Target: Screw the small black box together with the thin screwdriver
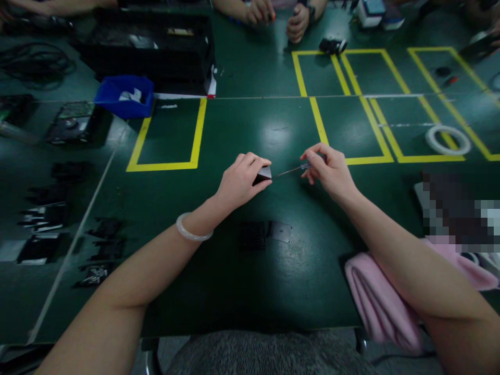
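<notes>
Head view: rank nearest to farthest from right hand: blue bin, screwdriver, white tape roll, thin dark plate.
1. Screwdriver: in the right hand.
2. Thin dark plate: nearer the body, slightly left.
3. White tape roll: right.
4. Blue bin: far left.

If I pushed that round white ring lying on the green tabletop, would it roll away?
Probably not: the round white ring lies flat, so it would likely slide. Stood on its curved edge, it might roll. It may be light for its width, because its middle is a big hole.
</notes>
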`<state>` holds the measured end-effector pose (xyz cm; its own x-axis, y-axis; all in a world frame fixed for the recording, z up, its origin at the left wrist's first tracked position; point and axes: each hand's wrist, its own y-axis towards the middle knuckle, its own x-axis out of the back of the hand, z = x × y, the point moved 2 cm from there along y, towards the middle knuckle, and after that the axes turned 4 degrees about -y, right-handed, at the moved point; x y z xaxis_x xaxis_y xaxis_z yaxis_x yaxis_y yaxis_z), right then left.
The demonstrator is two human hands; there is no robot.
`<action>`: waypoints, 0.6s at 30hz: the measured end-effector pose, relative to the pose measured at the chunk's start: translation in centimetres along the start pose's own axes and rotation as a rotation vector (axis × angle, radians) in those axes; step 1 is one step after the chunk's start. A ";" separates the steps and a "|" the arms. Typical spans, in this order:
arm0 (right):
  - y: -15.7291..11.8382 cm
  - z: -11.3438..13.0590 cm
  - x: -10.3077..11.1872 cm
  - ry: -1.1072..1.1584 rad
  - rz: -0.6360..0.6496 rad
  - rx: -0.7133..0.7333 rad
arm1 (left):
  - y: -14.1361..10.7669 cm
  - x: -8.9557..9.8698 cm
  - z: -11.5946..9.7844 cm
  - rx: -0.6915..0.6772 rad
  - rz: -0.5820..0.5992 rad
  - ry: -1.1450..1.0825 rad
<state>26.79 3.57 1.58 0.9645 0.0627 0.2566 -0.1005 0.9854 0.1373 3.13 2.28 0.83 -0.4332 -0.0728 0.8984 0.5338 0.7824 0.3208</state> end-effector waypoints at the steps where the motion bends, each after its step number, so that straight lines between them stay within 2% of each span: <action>1: 0.0 0.0 0.0 -0.006 0.000 0.003 | 0.0 0.0 0.0 -0.001 0.001 0.001; 18: 0.0 0.0 -0.1 0.034 0.000 0.010 | 0.0 0.0 0.0 -0.001 -0.003 -0.019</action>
<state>26.72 3.52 1.58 0.9722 0.0677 0.2243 -0.1024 0.9839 0.1467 3.10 2.25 0.81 -0.4487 -0.0633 0.8914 0.5334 0.7813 0.3240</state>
